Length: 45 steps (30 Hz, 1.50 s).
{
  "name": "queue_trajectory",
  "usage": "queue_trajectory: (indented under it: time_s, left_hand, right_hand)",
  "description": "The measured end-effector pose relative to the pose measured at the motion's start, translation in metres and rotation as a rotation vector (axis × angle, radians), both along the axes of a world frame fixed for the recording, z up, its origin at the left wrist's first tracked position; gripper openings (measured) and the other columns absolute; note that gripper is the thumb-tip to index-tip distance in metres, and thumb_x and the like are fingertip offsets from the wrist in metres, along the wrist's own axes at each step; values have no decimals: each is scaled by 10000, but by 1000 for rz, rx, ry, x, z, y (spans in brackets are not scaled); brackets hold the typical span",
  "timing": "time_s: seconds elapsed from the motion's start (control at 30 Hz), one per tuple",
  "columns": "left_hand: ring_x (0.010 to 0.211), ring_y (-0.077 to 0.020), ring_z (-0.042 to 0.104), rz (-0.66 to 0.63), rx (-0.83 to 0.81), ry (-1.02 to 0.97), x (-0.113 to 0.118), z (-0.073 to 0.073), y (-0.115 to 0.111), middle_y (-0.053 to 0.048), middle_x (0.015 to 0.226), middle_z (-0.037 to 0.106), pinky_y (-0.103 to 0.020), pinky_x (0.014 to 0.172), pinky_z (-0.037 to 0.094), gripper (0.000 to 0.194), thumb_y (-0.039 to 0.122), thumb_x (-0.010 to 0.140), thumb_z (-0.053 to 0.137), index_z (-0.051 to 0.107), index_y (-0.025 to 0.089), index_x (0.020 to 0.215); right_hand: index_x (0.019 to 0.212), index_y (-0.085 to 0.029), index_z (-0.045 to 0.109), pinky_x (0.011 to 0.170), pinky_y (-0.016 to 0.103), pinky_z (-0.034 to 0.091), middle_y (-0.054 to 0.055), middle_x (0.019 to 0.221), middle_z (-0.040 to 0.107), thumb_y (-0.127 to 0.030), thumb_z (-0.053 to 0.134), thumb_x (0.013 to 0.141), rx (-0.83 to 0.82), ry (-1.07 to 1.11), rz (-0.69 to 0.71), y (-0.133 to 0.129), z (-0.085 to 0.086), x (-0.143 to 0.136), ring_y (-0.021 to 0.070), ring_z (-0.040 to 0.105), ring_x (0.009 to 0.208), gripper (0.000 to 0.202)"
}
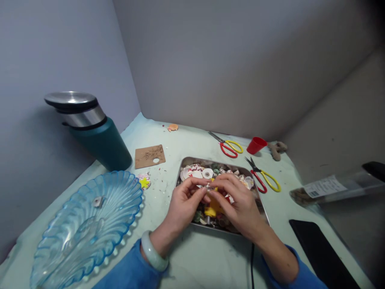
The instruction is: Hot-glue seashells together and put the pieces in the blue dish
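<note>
My left hand (pixel 185 200) and my right hand (pixel 237 202) meet over a metal tray (pixel 221 229). The fingertips of both are pinched together around something small and whitish, too small to name. In the tray lie several shells (pixel 195 167) and stones, with a white disc (pixel 207 173) that has a hole in its middle. A yellow tool (pixel 213 210) with a metal tip rests in the tray below my fingers, partly hidden by my right hand.
Left are a blue scalloped glass dish (pixel 120 224), a teal bottle (pixel 105 140) and a brown card (pixel 144 158). Two pairs of scissors (pixel 231 146), a red cup (pixel 256 145) and ginger-like lump (pixel 278 149) lie behind and right. A black slab (pixel 319 249) and cord (pixel 252 265) are nearer.
</note>
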State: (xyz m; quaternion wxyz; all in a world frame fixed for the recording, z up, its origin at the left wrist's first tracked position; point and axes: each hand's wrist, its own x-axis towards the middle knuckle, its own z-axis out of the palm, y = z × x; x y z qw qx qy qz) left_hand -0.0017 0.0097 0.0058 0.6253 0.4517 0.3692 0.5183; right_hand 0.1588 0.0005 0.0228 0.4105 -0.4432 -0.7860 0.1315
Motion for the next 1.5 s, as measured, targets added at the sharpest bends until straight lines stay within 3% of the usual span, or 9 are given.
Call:
queue_trajectory:
  time_s: [0.3, 0.53, 0.83, 1.03, 1.2, 1.5]
  left_hand:
    - [617, -122, 649, -10, -79, -34, 1, 2, 0, -19, 705, 688, -238, 643, 534, 264, 319, 727, 752, 661, 134, 891]
    - [617, -126, 642, 28, -62, -19, 1, 1, 0, -28, 747, 697, -244, 628, 529, 242, 315, 733, 744, 670, 140, 884]
    - [557, -95, 611, 14, 8, -4, 1, -2, 0, 12, 722, 653, -226, 597, 506, 208, 322, 794, 693, 637, 158, 910]
    - [546, -120, 605, -20, 5, 56, 0, 1, -1, 13, 555, 627, -241, 610, 497, 225, 342, 852, 621, 634, 143, 954]
    - [526, -130, 608, -49, -4, 6, 0, 3, -2, 6, 558, 639, -251, 596, 503, 277, 389, 813, 656, 636, 146, 945]
    - [517, -98, 587, -8, -16, 17, 1, 2, 0, 4, 645, 644, -220, 560, 484, 214, 326, 778, 700, 662, 148, 891]
  right_hand:
    - [945, -200, 635, 759, 322, 499, 71, 955, 584, -99, 569, 878, 22, 13, -18, 0, 2, -1, 194, 601, 887, 138]
    - [951, -202, 632, 803, 345, 497, 79, 974, 599, -117, 547, 898, 10, 4, -18, -1, 4, 1, 202, 605, 917, 132]
    - [1052, -201, 624, 749, 314, 512, 88, 1030, 599, -114, 562, 889, -5, -17, 11, -1, 7, 2, 192, 604, 910, 194]
    - [1043, -209, 622, 758, 337, 519, 76, 955, 644, -145, 559, 897, -15, -29, 7, -1, 7, 3, 197, 619, 853, 172]
    - [1060, -197, 615, 789, 341, 533, 94, 993, 683, -162, 534, 913, 9, -12, -39, 1, 5, 2, 213, 651, 915, 171]
    - [1079, -187, 640, 838, 327, 530, 96, 1038, 699, -163, 519, 928, -29, -10, -17, -1, 4, 2, 207, 657, 983, 195]
